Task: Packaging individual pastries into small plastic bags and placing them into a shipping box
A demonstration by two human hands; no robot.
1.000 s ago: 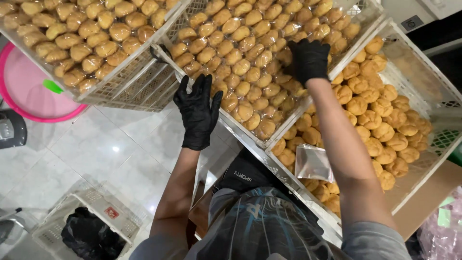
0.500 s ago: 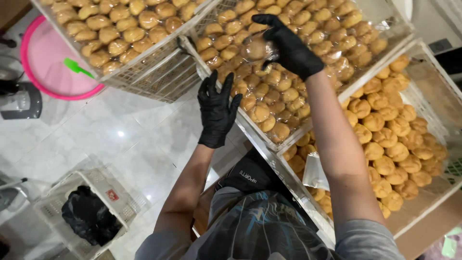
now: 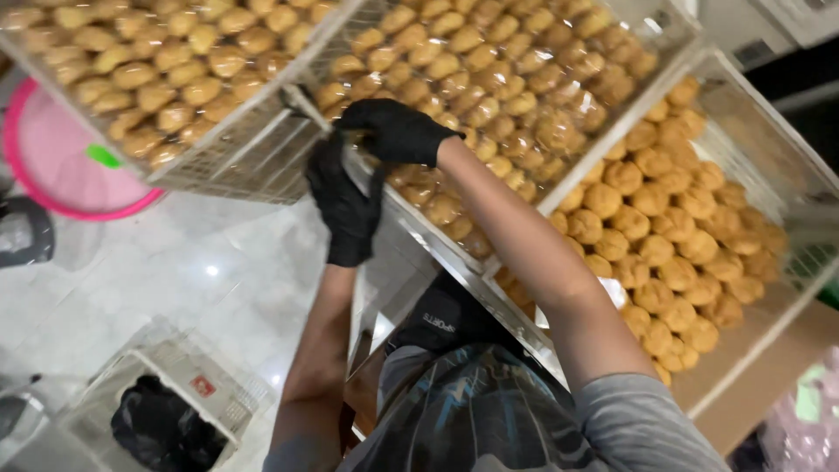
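Black-gloved left hand (image 3: 348, 210) and right hand (image 3: 395, 131), each grip closed on middle crate's rim (image 3: 350, 162).

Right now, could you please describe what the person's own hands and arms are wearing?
Both hands wear snug black gloves that end at the wrist: the left hand and the right hand. The forearms are bare. A short grey sleeve covers the right upper arm. A dark, glossy apron covers the chest. No watch or jewellery shows.
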